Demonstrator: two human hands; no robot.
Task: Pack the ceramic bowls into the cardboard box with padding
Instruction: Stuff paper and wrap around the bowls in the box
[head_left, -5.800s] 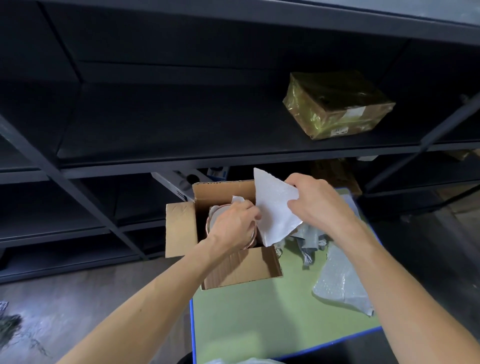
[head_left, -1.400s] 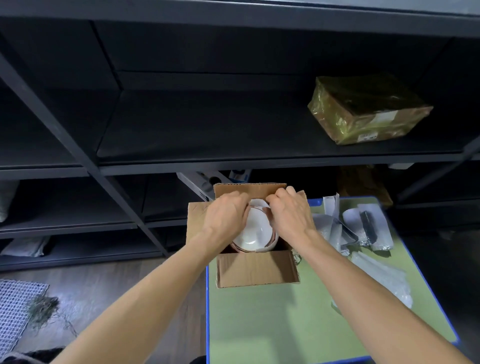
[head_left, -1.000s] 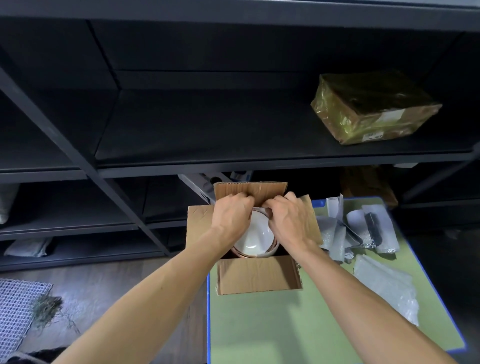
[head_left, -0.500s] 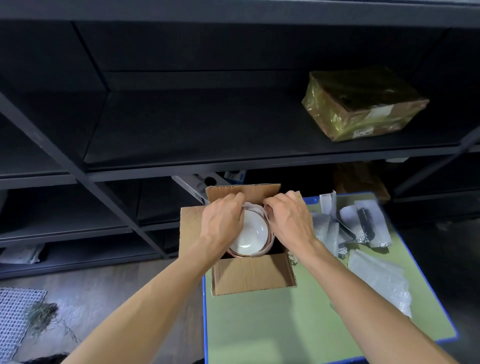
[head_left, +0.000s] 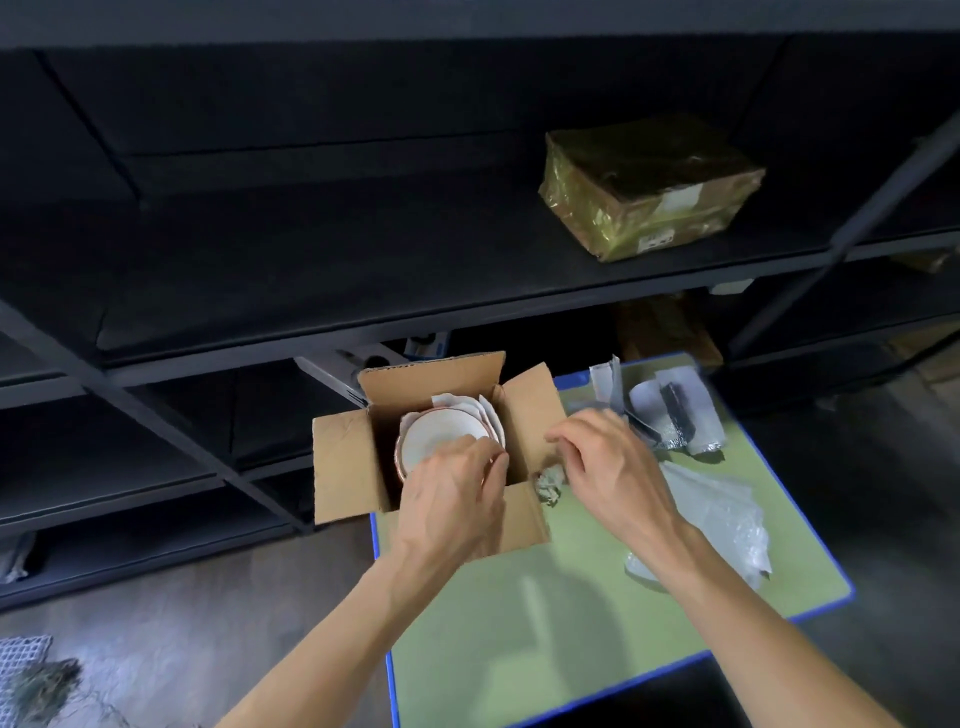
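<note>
Under your left fingers (head_left: 470, 451), curled on the ceramic bowl (head_left: 434, 439) rim, padding (head_left: 491, 415) fills the cardboard box (head_left: 345, 467) beyond; right fingers (head_left: 574, 439) hang loosely curled, empty, above its flap edge.

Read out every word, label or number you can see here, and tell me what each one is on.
No text here is legible.
On the wrapped parcel, the upper white label: too blurred to read.
On the same parcel, the lower white label: dark marks, too small to read.
On the cardboard box and the ceramic bowl: no print shows.
</note>
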